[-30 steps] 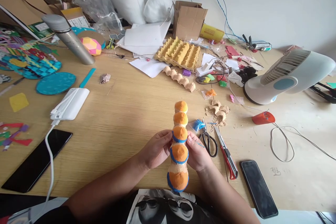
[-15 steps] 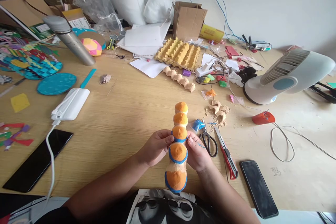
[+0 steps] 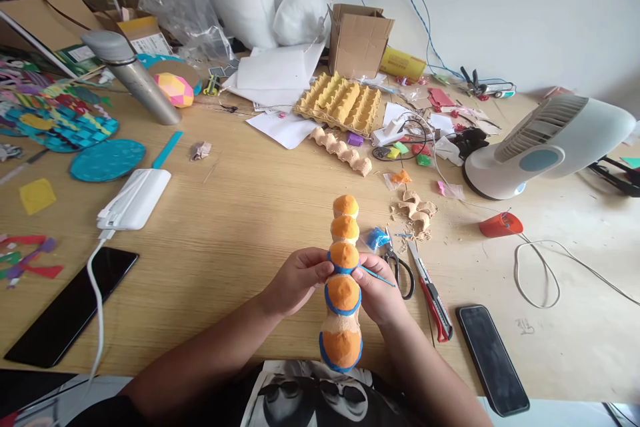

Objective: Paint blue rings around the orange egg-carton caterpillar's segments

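Observation:
An egg-carton strip (image 3: 343, 323) with orange clay on its bumps is held upright between my hands, above the table's front edge. Blue clay bands edge the three nearer bumps; the two farther ones show orange only. My left hand (image 3: 306, 280) is closed on the strip's left side, thumb at the third bump. On the other side, my right hand (image 3: 377, 287) pinches a thin blue clay strand (image 3: 377, 275) against that bump's blue edge, its loose end sticking out to the right. The fingers behind the strip are hidden.
Right of my hands lie scissors (image 3: 399, 273), a blue clay packet (image 3: 377, 238), a red utility knife (image 3: 434, 300) and a phone (image 3: 493, 360). Beyond are carton scraps (image 3: 417, 210), a yellow egg tray (image 3: 340, 103) and a fan (image 3: 540, 147). A power bank (image 3: 137, 200) sits left.
The strip has shifted slightly right and tilted a little. My right thumb has moved down against the third bump's edge, and more of the blue strand now shows to the right.

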Demonstrator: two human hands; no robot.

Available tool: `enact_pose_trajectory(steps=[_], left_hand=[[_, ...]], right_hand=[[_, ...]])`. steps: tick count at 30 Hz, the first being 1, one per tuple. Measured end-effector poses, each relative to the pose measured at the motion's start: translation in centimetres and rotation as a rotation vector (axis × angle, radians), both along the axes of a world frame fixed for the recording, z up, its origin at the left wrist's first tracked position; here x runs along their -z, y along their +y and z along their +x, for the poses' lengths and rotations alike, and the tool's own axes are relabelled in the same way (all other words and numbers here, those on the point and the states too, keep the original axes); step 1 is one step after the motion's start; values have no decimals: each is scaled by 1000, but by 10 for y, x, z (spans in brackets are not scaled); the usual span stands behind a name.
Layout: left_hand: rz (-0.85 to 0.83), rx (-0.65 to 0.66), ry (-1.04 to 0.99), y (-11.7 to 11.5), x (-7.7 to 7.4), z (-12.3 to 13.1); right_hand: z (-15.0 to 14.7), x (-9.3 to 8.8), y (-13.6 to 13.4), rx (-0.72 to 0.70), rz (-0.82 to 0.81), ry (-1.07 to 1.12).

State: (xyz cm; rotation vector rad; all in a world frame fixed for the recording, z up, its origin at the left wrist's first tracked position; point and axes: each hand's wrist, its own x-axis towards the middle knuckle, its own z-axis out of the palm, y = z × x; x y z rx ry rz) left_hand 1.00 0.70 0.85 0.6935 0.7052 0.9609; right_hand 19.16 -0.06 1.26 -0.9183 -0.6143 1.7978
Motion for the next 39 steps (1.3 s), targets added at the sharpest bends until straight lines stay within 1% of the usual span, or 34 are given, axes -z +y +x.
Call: enact_pose_trajectory(steps=[5,12,17,21,25,29,34,39], left_hand=[[127,29,25,1,3,-4],[124,38,9,1,-1,-7],[81,51,-67,0,-4,-3],[-20,22,-176,-1,-7,0],[-97,-2,-197,-2,-9,3],[-146,9,-229,-4,-6,4],[-146,64,-211,-4,-4,3],[-189,66,-206,-2,-5,3]], right_hand=[[1,-1,2,-29,-16,52],[2,3,0,-70,57,30],[2,5,0,-85,70,66],[2,8,1,-80,75,84],[2,12,-1,-85,116,43],[2,13,-2,-84,131,16],[3,15,-2,-75,143,33],[2,17,0,-94,156,1]])
